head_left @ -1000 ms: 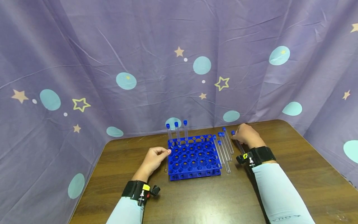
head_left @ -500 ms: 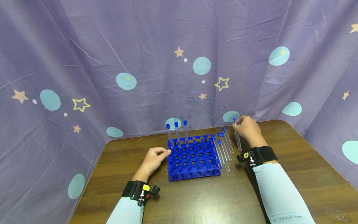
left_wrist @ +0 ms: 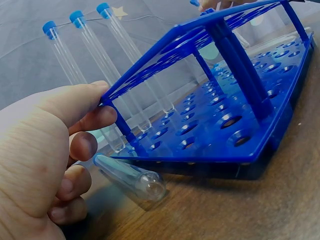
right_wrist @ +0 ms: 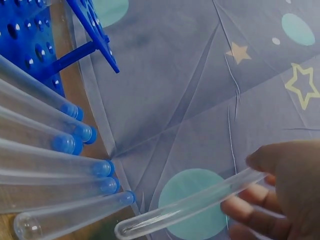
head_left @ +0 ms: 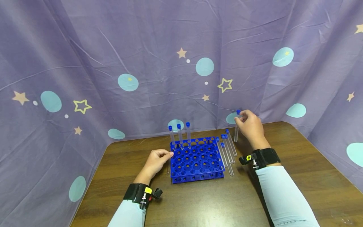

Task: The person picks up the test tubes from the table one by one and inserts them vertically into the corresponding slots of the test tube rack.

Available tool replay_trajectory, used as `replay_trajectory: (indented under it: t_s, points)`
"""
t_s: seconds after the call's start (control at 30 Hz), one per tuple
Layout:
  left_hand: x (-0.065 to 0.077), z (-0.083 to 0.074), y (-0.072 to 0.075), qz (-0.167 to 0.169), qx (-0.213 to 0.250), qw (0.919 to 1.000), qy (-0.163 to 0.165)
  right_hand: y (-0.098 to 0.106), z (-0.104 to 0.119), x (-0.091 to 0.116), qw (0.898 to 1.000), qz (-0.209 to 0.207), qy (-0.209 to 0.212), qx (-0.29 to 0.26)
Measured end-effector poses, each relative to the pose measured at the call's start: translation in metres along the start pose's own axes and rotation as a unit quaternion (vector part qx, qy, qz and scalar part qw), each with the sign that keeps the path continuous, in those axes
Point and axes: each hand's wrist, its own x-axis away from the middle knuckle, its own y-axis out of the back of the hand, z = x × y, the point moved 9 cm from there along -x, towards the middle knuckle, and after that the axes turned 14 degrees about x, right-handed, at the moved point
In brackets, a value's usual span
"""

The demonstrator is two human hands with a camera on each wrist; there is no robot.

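Observation:
A blue test tube rack [head_left: 198,174] stands mid-table. My left hand [head_left: 154,162] pinches its left edge, the thumb [left_wrist: 75,102] on the top plate and a finger under it. Three capped test tubes [head_left: 188,134] stand upright in the back row at the left end. Below my left fingers, another capped tube [left_wrist: 127,177] lies on the table along the rack's left side. My right hand [head_left: 250,127] holds a glass test tube [right_wrist: 187,205] near its blue cap, the round bottom hanging down, right of the rack.
Several blue-capped test tubes [head_left: 230,164] lie side by side on the table close to the rack's right side. The wooden table [head_left: 193,201] ends at a purple patterned curtain [head_left: 158,60] behind. Black camera straps [head_left: 265,157] circle both wrists.
My right hand has lifted the tube from the table, tipped it upright and carried it up and slightly left. My left hand has stayed at the rack.

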Motion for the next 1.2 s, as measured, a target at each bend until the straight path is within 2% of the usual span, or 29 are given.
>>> replay_trajectory:
  t_s: [0.27, 0.6, 0.8, 1.2]
  points:
    - [0.000, -0.001, 0.002, 0.000, 0.000, 1.0000, -0.001, 0.007, 0.017, 0.000, 0.998, -0.035, 0.036, -0.048]
    - [0.001, -0.005, 0.001, 0.010, -0.012, 0.9998, -0.008, 0.020, 0.032, 0.005, 0.994, -0.041, 0.041, -0.094]
    - [0.001, -0.005, 0.001, 0.010, -0.012, 0.9998, -0.011, 0.028, 0.052, 0.009, 0.989, -0.052, 0.061, -0.124]
    - [0.001, -0.004, 0.000, 0.013, -0.012, 0.9997, -0.016, 0.027, 0.089, 0.020, 0.984, -0.020, 0.097, -0.150]
